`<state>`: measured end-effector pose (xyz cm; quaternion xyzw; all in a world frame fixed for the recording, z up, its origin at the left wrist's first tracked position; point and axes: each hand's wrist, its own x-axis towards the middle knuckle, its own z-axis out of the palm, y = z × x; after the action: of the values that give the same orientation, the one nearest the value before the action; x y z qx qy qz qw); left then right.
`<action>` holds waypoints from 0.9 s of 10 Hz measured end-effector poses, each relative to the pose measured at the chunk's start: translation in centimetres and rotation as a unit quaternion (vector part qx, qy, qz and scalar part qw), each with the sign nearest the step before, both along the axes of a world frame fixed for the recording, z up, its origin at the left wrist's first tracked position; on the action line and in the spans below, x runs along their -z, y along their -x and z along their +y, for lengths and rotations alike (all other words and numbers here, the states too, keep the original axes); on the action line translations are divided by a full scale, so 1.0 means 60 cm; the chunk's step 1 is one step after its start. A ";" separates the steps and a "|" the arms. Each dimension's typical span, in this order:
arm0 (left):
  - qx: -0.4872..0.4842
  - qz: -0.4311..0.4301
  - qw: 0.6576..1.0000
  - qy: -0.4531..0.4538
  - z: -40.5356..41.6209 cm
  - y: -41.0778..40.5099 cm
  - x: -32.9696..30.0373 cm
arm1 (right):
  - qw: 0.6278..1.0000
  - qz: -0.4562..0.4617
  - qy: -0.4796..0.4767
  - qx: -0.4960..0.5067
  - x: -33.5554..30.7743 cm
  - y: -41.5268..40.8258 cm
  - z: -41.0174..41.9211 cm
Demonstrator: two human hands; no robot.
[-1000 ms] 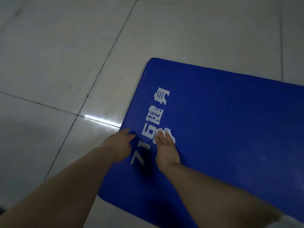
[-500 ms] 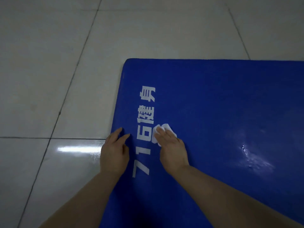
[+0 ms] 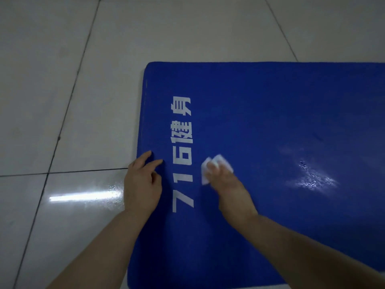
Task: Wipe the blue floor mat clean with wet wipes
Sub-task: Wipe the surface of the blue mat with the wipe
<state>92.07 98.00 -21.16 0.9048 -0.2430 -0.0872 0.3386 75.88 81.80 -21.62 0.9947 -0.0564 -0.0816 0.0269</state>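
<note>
Blue mat point(image 3: 270, 113) lies flat on the floor point(image 3: 62, 80), left hand point(image 3: 142, 184) flat on its left edge, right hand point(image 3: 227, 184) pressing a wipe point(image 3: 220, 161) beside the lettering point(image 3: 182, 151); hard strokes could slide it.

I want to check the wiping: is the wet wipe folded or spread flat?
Folded or bunched, not spread: the wet wipe shows only small overlapping white corners under the right hand on the blue mat.
</note>
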 end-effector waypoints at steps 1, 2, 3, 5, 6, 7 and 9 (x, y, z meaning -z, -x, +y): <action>0.002 0.020 1.000 0.017 0.007 0.014 -0.010 | 0.988 -0.053 -0.062 0.128 -0.007 -0.054 -0.031; 0.005 0.019 0.999 0.025 0.025 0.016 -0.019 | 0.985 -0.100 -0.070 0.125 0.002 -0.103 0.013; -0.023 0.022 0.999 0.032 0.051 0.019 -0.018 | 0.971 -0.175 -0.130 0.099 0.010 -0.085 0.103; -0.024 0.032 0.999 0.009 0.081 0.037 -0.006 | 0.986 -0.115 -0.111 -0.039 0.004 -0.038 0.087; -0.028 0.043 0.999 0.014 0.080 0.043 -0.008 | 0.979 -0.137 -0.131 0.071 0.007 -0.024 0.010; -0.033 0.035 0.999 0.016 0.076 0.043 -0.006 | 0.984 -0.145 -0.042 0.096 -0.004 -0.020 -0.005; -0.052 0.029 0.998 0.023 0.068 0.044 -0.004 | 0.991 0.074 0.003 -0.109 0.009 0.010 0.122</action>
<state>89.43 102.06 -20.94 0.9053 -0.1873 -0.0904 0.3703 75.27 89.11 -22.16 0.9862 0.0538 -0.1509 0.0428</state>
